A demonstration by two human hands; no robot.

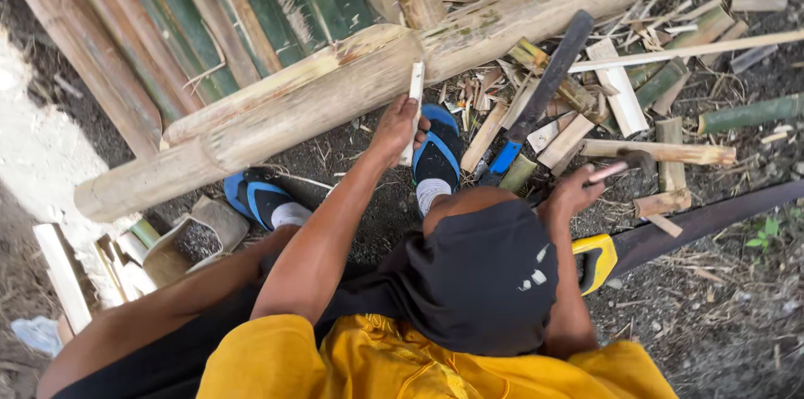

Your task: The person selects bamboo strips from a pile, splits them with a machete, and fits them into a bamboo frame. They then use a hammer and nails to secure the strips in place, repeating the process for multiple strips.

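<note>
My left hand [394,127] grips a short pale bamboo peg [415,85] and holds it upright against the side of a thick bamboo pole [276,118] that lies slantwise across the ground. My right hand [572,192] is closed around the handle of a small hammer [624,164], whose dark head is raised to the right of my knee, apart from the peg. My feet in blue sandals [438,148] rest just under the pole.
A machete with a blue handle [540,97] lies beside my right foot. A handsaw with a yellow and black grip [596,261] lies at the lower right. Split green bamboo slats [209,14] are stacked behind the pole, and several bamboo offcuts [662,152] litter the dirt.
</note>
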